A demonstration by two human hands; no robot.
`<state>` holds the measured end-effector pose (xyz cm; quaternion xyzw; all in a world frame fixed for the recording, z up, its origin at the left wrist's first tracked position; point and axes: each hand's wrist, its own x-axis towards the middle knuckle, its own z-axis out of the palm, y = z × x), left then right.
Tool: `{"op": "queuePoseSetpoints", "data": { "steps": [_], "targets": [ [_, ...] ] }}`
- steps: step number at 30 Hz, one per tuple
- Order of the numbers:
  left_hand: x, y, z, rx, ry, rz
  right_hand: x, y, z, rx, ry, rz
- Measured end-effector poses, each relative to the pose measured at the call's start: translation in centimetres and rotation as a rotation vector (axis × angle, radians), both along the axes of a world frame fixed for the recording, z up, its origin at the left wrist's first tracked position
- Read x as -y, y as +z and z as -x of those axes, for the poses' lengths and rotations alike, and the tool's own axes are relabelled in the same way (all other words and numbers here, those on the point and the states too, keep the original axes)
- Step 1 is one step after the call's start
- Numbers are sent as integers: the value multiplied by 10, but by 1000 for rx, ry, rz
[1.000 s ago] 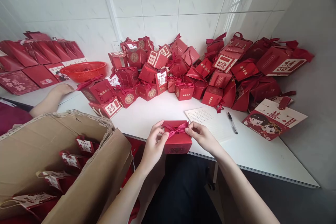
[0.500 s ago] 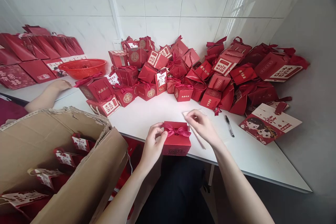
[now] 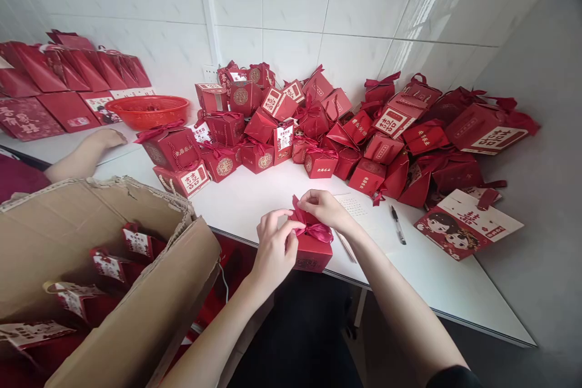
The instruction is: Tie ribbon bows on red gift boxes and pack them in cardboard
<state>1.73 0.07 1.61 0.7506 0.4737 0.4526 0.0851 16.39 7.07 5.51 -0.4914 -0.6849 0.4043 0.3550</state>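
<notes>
A red gift box [image 3: 313, 257] with a gold pattern on its front sits at the table's front edge. A dark red ribbon [image 3: 318, 231] is tied in a bow on its top. My left hand [image 3: 276, 245] is closed in a pinch on the bow's left side, thumb and forefinger together. Over the top of the box, my right hand [image 3: 325, 209] pinches a raised piece of the same ribbon. Behind my right wrist lies a sheet of paper [image 3: 354, 205] with handwritten lines, partly covered by the forearm.
Many red gift boxes [image 3: 321, 163] are heaped along the wall. A pen [image 3: 398, 225] and a pictured box [image 3: 464, 224] lie at right. At left are an orange-red basket [image 3: 150, 110], a cardboard carton [image 3: 182, 254] holding red bags, and another person's arm [image 3: 86, 154].
My right hand has moved left from the paper onto the bow and pinches the ribbon, part of which now stands up. My left hand has shifted from the box's side to the bow.
</notes>
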Motion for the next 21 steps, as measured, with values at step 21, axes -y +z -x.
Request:
{"op": "queuePoseSetpoints", "data": {
  "steps": [21],
  "targets": [
    [-3,7,3,-86,-167,128,42,-30,-57,-73,-119,246]
  ]
}}
